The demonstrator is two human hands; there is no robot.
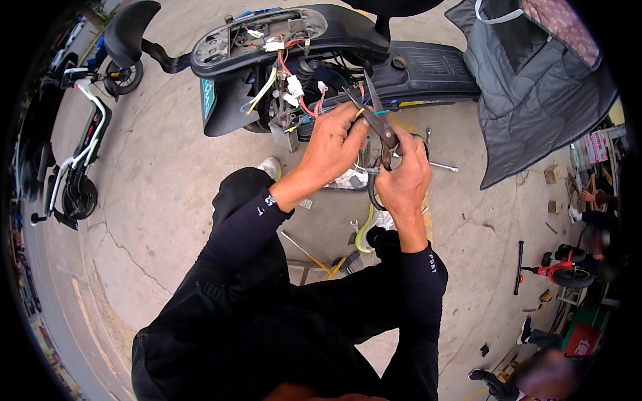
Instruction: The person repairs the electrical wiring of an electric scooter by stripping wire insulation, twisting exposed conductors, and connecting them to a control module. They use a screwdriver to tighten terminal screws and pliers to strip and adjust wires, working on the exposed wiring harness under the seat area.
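My right hand (404, 175) grips a pair of dark metal scissors (386, 136), its fingers wrapped round the handles. Their blades point up and away from me, spread apart. Close to the blades, my left hand (334, 142) pinches a thin wire; a yellow piece (360, 112) shows at its fingertips. A short green piece (382, 113) shows across the blades; whether it joins the yellow one I cannot tell. Just beyond my hands lies the opened body of a black electric scooter (361, 32). White plug connectors (294, 87) on red and yellow wires hang out of it.
A grey quilted cover (528, 100) drapes over the scooter's right end. On the concrete lie a socket wrench (445, 166) and a yellow-handled tool (314, 259) near my feet. A white-framed scooter (90, 137) stands at left. At right are a red balance bike (562, 271) and other people.
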